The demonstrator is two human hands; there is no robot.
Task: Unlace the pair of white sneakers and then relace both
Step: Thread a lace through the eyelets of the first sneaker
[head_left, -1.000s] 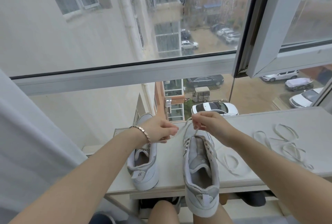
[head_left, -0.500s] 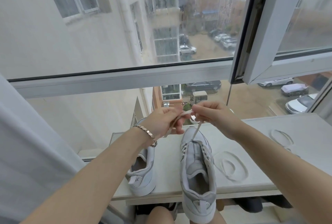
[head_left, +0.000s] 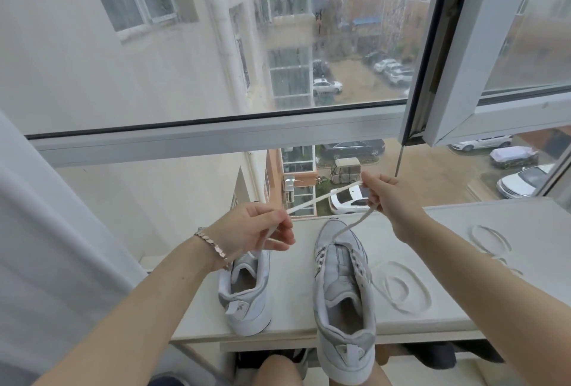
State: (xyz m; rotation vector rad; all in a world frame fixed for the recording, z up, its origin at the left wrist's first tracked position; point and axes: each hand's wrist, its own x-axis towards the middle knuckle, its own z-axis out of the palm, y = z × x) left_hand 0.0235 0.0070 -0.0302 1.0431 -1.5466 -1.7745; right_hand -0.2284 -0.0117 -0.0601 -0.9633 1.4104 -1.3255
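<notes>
Two white-grey sneakers stand on a white sill. The right sneaker (head_left: 343, 302) points away from me, its heel over the sill's near edge. A white lace (head_left: 324, 197) runs up from its toe eyelets to my right hand (head_left: 389, 200), which pinches it, then stretches taut across to my left hand (head_left: 256, 228), which pinches its other part. The left sneaker (head_left: 247, 293) sits below my left hand, partly hidden by my wrist. A slack stretch of the lace (head_left: 398, 289) lies coiled on the sill beside the right sneaker.
A second loose lace (head_left: 491, 240) lies curled on the white sill (head_left: 463, 308) at the right. Behind the shoes is a large window with an opened sash (head_left: 448, 76) at upper right. A white curtain (head_left: 46, 246) hangs at the left. My knees show below the sill.
My hands have drawn apart: the right hand rose up and right, the left dropped down and left, and the lace between them now stretches taut. The camera tilted slightly.
</notes>
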